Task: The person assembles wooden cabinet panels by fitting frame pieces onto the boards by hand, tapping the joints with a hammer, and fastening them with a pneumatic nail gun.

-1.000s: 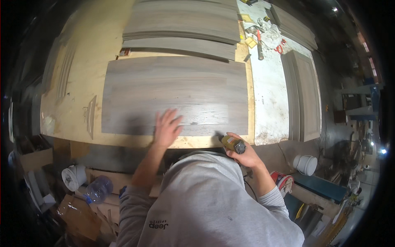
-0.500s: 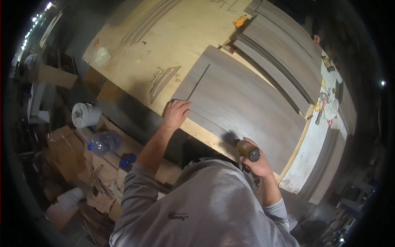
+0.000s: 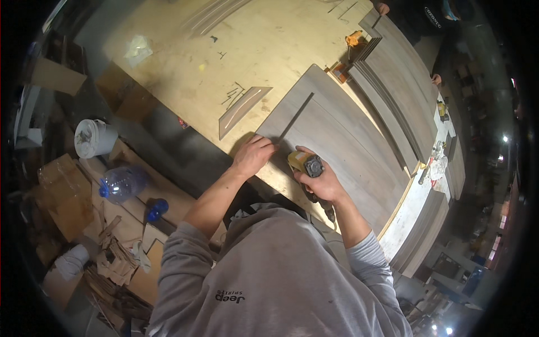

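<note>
Head view: we see the right hand (image 3: 325, 183) gripping a yellow-black power tool (image 3: 303, 163) over the grey panel (image 3: 351, 163), near edge. Left hand (image 3: 252, 158) at near end of dark strip (image 3: 296, 117) on panel; we can't tell if gripping.

One held power tool (image 3: 308, 164), one dark strip (image 3: 296, 117), one jug (image 3: 123, 185)

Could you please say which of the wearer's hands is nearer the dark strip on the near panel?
Left: the left hand is at the near end of the dark strip; the right hand, holding a yellow tool, is apart, farther right.
</note>
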Tool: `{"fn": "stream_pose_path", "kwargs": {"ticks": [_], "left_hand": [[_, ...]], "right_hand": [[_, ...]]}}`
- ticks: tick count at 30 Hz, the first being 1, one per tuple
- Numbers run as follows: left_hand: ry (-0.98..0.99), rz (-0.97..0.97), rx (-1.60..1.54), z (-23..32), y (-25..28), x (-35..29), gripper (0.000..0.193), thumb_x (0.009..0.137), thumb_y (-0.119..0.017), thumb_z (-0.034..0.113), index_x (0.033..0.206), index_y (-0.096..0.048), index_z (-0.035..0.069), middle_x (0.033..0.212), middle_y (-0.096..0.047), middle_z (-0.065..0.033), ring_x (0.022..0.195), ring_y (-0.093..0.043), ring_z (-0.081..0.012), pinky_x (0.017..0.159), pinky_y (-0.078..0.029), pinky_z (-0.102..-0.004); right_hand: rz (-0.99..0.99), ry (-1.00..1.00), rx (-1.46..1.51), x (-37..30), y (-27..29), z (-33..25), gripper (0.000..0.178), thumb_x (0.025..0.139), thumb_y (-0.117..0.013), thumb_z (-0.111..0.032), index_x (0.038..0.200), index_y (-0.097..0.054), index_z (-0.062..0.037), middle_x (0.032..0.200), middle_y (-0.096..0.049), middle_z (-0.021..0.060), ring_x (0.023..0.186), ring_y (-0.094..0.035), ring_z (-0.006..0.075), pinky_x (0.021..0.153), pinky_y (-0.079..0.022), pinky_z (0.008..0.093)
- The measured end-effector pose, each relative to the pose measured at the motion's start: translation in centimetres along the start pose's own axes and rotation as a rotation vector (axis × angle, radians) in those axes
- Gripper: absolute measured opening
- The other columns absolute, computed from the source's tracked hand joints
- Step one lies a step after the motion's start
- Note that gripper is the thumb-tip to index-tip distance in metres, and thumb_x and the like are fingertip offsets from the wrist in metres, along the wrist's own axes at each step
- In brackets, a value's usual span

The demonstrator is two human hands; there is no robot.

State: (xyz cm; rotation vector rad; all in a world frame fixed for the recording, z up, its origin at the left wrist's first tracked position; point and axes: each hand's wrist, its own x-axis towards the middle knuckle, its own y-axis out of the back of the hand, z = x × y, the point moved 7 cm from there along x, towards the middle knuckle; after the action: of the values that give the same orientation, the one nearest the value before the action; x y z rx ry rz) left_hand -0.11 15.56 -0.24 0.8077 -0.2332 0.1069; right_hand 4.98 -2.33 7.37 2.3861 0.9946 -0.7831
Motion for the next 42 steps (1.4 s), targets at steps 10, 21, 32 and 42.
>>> {"fn": "stream_pose_path", "kwargs": {"ticks": [10,21,32,42], "left_hand": [[-0.024,0.040,0.002,-0.9,-0.7,-0.5,0.022,0.076,-0.075,0.007,0.097,-0.075,0.013,0.093,-0.066,-0.0005,0.101,-0.062,-0.0220,0.091,-0.052,-0.0371],[-0.039,0.046,0.012,-1.2,-0.9,-0.3,0.023,0.076,-0.077,0.012,0.099,-0.077,0.015,0.091,-0.066,0.0018,0.101,-0.061,-0.0196,0.090,-0.051,-0.0365],[0.097,0.104,-0.081,0.2,0.2,-0.6,0.017,0.082,-0.075,0.015,0.099,-0.075,0.012,0.093,-0.068,-0.0027,0.101,-0.062,-0.0253,0.092,-0.049,-0.0425],[0.378,0.084,-0.102,-0.8,-0.7,-0.3,0.012,0.085,-0.073,0.018,0.085,-0.067,0.008,0.090,-0.068,-0.0083,0.095,-0.062,-0.0326,0.089,-0.045,-0.0462]], "right_hand": [[-0.003,-0.060,-0.006,1.3,-0.8,-1.3,0.068,0.082,-0.074,-0.015,0.147,-0.054,-0.0175,0.090,-0.065,-0.0002,0.059,-0.054,0.0085,0.056,-0.048,0.0260],[-0.032,-0.078,0.017,1.3,-1.1,-1.7,0.074,0.084,-0.072,-0.006,0.152,-0.044,-0.0096,0.087,-0.062,0.0017,0.056,-0.051,0.0080,0.052,-0.043,0.0249],[-0.005,-0.076,0.100,2.3,-0.7,-1.9,0.072,0.082,-0.073,-0.011,0.150,-0.050,-0.0132,0.082,-0.062,0.0012,0.055,-0.053,0.0094,0.051,-0.044,0.0258],[-0.030,-0.056,-0.030,3.3,-1.0,-2.3,0.073,0.081,-0.074,-0.013,0.150,-0.049,-0.0153,0.090,-0.066,0.0020,0.058,-0.056,0.0102,0.054,-0.048,0.0274]]}}
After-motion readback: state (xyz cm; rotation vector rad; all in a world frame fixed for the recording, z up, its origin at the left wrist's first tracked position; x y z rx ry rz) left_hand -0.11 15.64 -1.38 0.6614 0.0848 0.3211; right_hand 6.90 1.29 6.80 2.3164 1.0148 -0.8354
